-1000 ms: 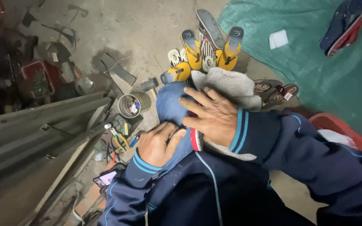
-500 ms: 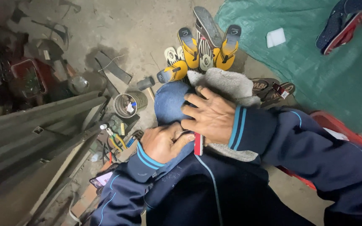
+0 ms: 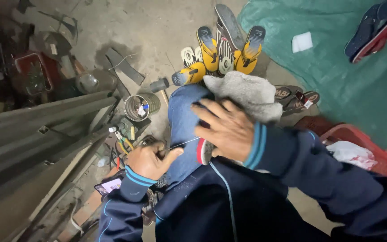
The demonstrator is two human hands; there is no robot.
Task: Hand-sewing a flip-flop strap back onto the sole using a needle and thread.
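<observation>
Left hand (image 3: 151, 160) clenched (thumb out); right hand (image 3: 224, 129) flat, fingers (image 3: 202, 112) spread.

left hand (image 3: 151, 159) drawn back off the knee toward the body, now fisted and pulling a thin thread (image 3: 185, 142) taut, right hand (image 3: 225, 127) fingers spread wider

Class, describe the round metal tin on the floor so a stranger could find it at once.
Start at the long grey metal beams slanting across the left of the view and follow them to their right-hand end. There, left of the person's blue-clad knee, stands the tin. It is the only open, round container there, with small bits inside.
</observation>
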